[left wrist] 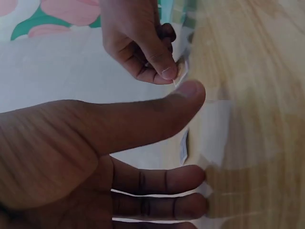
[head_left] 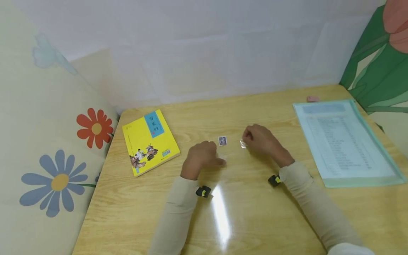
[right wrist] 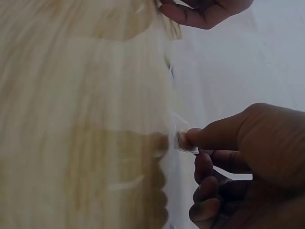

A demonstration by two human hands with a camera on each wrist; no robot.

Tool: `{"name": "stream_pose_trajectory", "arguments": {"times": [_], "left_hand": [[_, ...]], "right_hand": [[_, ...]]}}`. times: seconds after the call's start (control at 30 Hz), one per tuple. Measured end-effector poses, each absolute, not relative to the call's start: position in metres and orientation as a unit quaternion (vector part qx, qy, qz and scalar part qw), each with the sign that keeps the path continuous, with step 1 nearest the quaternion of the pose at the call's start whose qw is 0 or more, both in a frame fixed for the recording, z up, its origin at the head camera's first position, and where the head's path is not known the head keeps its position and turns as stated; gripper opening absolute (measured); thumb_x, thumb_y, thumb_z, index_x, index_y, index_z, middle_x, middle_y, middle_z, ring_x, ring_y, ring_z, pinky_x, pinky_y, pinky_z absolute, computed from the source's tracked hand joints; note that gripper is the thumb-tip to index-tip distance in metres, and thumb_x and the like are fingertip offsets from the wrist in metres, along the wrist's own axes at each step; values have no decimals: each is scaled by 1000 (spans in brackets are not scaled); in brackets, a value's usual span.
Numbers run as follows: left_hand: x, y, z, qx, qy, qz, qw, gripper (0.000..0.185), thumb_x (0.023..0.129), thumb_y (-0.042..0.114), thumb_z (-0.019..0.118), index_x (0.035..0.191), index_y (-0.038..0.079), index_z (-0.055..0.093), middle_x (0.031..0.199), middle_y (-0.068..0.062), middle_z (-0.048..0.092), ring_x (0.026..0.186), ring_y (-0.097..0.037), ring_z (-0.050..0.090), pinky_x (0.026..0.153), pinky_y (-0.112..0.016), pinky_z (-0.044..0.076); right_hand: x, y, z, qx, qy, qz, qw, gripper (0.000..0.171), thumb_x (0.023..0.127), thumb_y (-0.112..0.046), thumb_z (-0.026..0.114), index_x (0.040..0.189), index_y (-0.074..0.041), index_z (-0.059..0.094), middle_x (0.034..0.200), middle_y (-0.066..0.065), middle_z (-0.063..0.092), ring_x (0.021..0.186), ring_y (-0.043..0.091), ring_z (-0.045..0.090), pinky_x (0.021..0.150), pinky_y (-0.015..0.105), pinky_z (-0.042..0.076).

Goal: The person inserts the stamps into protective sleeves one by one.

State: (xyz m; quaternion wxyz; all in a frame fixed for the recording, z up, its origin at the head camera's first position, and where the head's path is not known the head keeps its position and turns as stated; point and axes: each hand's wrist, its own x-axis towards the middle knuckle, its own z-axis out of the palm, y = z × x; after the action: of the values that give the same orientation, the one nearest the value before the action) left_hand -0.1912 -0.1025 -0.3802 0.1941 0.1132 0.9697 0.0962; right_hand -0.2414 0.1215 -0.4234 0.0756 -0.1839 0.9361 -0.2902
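Note:
On the wooden table (head_left: 242, 219) a small stamp-like picture (head_left: 222, 140) lies flat between my two hands. My right hand (head_left: 259, 139) pinches a tiny clear plastic sleeve (head_left: 243, 143) between thumb and forefinger, low against the tabletop; the same sleeve (right wrist: 183, 141) shows at the fingertips in the right wrist view and the sleeve (left wrist: 181, 71) again in the left wrist view. My left hand (head_left: 202, 159) rests on the table just left of the small picture (left wrist: 184, 147), fingers loosely extended and holding nothing.
A yellow book (head_left: 149, 141) lies at the left of the table. A pale blue document folder (head_left: 345, 141) covers the right side, with a small pink object (head_left: 312, 98) behind it. Flower-patterned panels stand at left and right.

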Motion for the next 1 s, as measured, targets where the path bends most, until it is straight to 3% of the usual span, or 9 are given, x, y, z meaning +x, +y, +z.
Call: {"name": "stream_pose_trajectory", "arguments": {"times": [0.17, 0.3, 0.43, 0.57, 0.8, 1.0], "left_hand": [[-189, -98, -386, 113, 972, 79, 188, 35, 77, 41, 72, 84, 9, 59, 86, -6, 55, 71, -21, 52, 59, -38, 46], [-190, -95, -386, 122, 971, 72, 191, 29, 81, 34, 70, 87, 8, 60, 97, -9, 55, 79, -23, 54, 67, -39, 48], [-191, -94, -386, 130, 970, 65, 193, 23, 82, 28, 68, 85, 7, 60, 95, -10, 56, 80, -22, 54, 68, -38, 49], [-193, -95, -388, 140, 969, 64, 195, 17, 82, 22, 65, 86, 7, 59, 91, -8, 56, 80, -21, 52, 68, -37, 48], [-198, -107, -387, 182, 952, 143, 200, 6, 86, 14, 58, 89, 9, 55, 82, -3, 56, 74, -17, 52, 64, -30, 46], [-203, -115, -384, 231, 919, 283, 149, 10, 90, 15, 58, 95, 12, 51, 80, -1, 55, 69, -14, 51, 60, -25, 45]], "right_hand": [[-243, 112, -427, -200, 946, -253, 37, 10, 91, -19, 56, 97, -12, 61, 89, 3, 53, 83, 19, 49, 71, 32, 44], [-244, 96, -426, -258, 934, -246, 5, 19, 92, -18, 55, 108, -10, 60, 101, 4, 53, 95, 21, 46, 82, 34, 43], [-244, 78, -429, -303, 921, -243, 17, 31, 93, -18, 55, 122, -11, 54, 115, 3, 50, 104, 20, 43, 90, 33, 40], [-243, 65, -433, -306, 920, -243, 39, 37, 92, -18, 57, 127, -11, 51, 116, 3, 47, 105, 19, 43, 90, 32, 41], [-243, 61, -432, -266, 924, -266, 74, 29, 92, -16, 58, 120, -11, 54, 107, 2, 43, 95, 16, 43, 81, 28, 43], [-245, 70, -428, -262, 914, -303, 72, 12, 96, -17, 49, 104, -15, 58, 98, -1, 44, 86, 16, 46, 73, 29, 44]]}}
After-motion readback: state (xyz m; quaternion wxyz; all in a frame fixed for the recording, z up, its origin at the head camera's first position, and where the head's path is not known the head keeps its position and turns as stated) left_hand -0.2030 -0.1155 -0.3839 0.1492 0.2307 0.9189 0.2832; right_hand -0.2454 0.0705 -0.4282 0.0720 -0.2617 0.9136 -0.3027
